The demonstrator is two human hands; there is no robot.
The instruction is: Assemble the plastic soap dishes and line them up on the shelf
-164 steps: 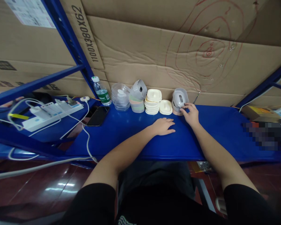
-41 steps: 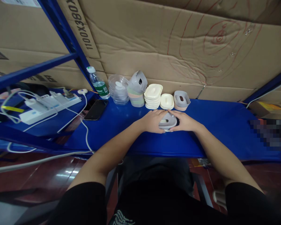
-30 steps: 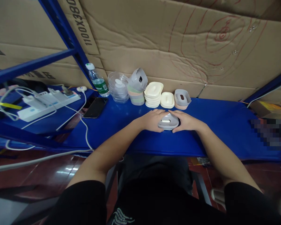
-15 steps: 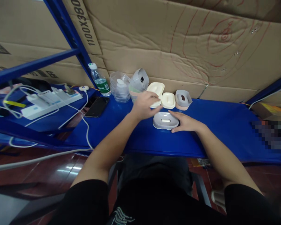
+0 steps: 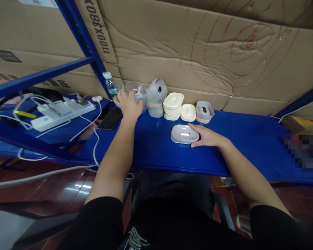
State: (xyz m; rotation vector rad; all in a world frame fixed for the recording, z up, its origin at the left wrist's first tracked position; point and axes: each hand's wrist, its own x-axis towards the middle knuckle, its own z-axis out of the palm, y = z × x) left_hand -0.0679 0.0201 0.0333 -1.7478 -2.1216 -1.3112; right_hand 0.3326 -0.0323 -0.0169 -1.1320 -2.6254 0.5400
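The grey dish lies on the blue table in front of me, with a pale strip showing in its centre. My right hand is at the right end of this dish: the thumb is on the near side and the fingers are on the far side, so that this end lies between them. Whether they press on it or only rest there, I cannot tell.

My left hand is well apart from the dish, with its fingers spread over the stack of clear containers. If the fingertips touch it, I cannot tell. Beyond this hand stands a bottle, and a black phone lies to the left of my wrist.

To the right of the clear stack are pastel boxes, with a grey box tilted on top. Next come stacked cream lids, a single cream lid, and another grey container upon a peach one.
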